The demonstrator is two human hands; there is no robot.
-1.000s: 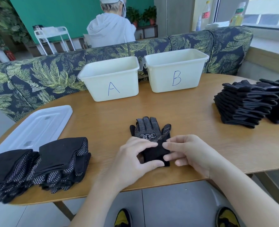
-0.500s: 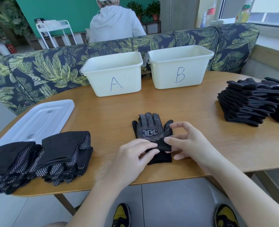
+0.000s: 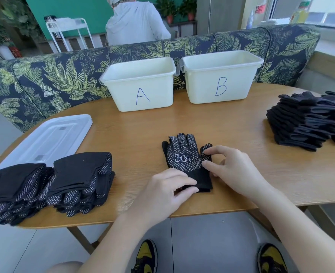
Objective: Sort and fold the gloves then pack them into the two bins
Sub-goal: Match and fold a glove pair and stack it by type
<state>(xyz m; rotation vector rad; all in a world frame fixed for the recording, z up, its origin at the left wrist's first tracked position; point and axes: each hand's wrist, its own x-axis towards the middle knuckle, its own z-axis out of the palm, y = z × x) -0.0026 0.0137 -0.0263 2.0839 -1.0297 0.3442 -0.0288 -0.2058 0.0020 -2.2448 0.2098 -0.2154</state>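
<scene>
Bright, even daylight fills the scene, coming from the window (image 3: pixel 324 16) at upper right, which is washed out to near white. The wooden table (image 3: pixel 231 123) carries a soft sheen and only faint shadows — under the hands and beside the bins. Wide-angle distortion bends the sofa back (image 3: pixel 44 75) and table edge. Focus is fair at centre — softer toward the corners.
</scene>
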